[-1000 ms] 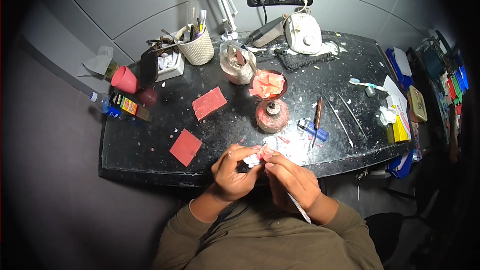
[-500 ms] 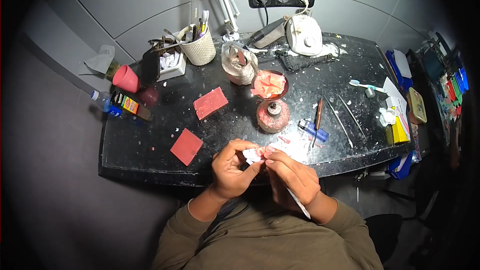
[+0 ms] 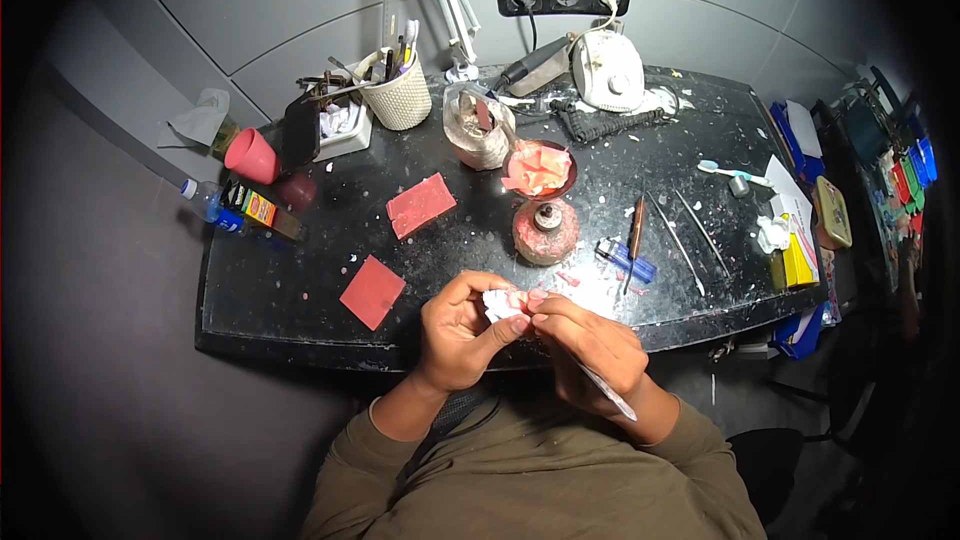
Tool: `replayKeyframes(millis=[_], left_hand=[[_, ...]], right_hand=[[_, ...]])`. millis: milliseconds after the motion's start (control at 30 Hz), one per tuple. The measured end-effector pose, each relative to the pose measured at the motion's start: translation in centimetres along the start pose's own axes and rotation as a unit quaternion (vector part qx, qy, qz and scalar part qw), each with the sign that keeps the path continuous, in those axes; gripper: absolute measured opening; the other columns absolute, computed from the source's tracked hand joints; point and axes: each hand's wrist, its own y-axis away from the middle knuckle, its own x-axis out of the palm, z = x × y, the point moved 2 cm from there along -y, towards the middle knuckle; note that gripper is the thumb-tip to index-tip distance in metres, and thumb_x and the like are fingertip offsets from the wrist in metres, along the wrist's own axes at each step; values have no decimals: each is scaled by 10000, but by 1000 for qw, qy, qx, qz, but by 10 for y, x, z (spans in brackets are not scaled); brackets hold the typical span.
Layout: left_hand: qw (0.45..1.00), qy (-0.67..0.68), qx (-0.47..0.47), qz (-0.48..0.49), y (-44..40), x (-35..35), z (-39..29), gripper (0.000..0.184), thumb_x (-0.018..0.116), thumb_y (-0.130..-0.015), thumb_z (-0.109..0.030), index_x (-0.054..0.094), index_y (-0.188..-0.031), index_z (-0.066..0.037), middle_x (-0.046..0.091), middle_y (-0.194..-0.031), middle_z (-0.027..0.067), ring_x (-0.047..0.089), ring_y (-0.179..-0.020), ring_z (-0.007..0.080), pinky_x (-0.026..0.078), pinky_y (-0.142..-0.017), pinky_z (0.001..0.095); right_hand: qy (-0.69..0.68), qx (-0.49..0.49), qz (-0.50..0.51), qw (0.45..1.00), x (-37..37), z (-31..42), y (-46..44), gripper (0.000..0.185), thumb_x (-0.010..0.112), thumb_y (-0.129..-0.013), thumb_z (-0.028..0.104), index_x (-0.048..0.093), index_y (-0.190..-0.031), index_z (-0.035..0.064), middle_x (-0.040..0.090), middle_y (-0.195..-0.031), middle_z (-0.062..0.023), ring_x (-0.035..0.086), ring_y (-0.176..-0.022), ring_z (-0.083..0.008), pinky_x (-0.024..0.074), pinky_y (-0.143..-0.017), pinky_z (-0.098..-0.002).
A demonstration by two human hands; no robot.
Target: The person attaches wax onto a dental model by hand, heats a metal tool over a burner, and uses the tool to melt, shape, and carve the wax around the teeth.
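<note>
I have the left hand (image 3: 462, 335) grasping a white-and-pink piece (image 3: 503, 305) over the front edge of the black desk (image 3: 265, 285), and the right hand (image 3: 598, 348) gripping a slim tool (image 3: 608, 392), fingertips against the piece. A pink-stained jar (image 3: 546, 236) blocks me straight ahead; a blue lighter (image 3: 640, 266), then 2 metal instruments (image 3: 677, 245), crowd my right. Leftward, I have bare desktop before 2 red sheets (image 3: 372, 292).
</note>
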Motion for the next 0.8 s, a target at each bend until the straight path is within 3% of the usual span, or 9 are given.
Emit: replayKeyframes(millis=[67,133,300,500,700,800], left_hand=[[1000,4,-20,-15,-1,1,0,309,723,-873,-5,527,-1103,60,645,-927,101,632,-802,102,528,-665,222],[1000,3,-23,-16,-2,1,-1,307,720,-875,-4,525,-1102,60,648,-919,100,632,-787,101,525,-655,221],[1000,4,-26,-8,-2,2,-4,300,713,-881,-5,520,-1101,59,650,-911,99,633,-778,100,521,-643,219],[1000,-3,-22,5,-1,1,0,308,712,-881,0,513,-1109,59,642,-950,106,650,-838,120,552,-712,244],[999,-24,-27,10,-2,1,2,481,730,-864,7,449,-1250,59,630,-973,92,659,-882,128,556,-770,256],[998,-24,-27,49,-1,-2,4,524,669,-895,50,387,-1336,45,615,-1027,98,640,-962,121,543,-835,250]], right_hand=[[-6,6,3,1000,-1,0,0,293,720,-712,-131,652,-990,-70,696,-972,-194,723,-902,-304,592,-750,-348],[-18,16,4,1000,-2,-1,-2,245,688,-775,-137,641,-1001,-56,709,-983,-214,733,-847,-297,596,-732,-335],[-20,18,10,1000,-5,-1,-3,239,666,-787,-137,643,-1009,-53,710,-993,-212,733,-847,-297,595,-720,-331],[0,16,26,1000,-7,-3,-1,292,648,-764,-151,645,-1039,-53,712,-1004,-198,731,-851,-298,589,-714,-331],[18,54,11,998,-7,-9,-1,239,677,-784,-119,644,-1011,-51,706,-983,-193,725,-850,-287,583,-704,-324],[-4,62,-11,998,-9,-11,-1,216,704,-791,-96,645,-993,-49,704,-964,-190,724,-840,-282,583,-698,-327]])
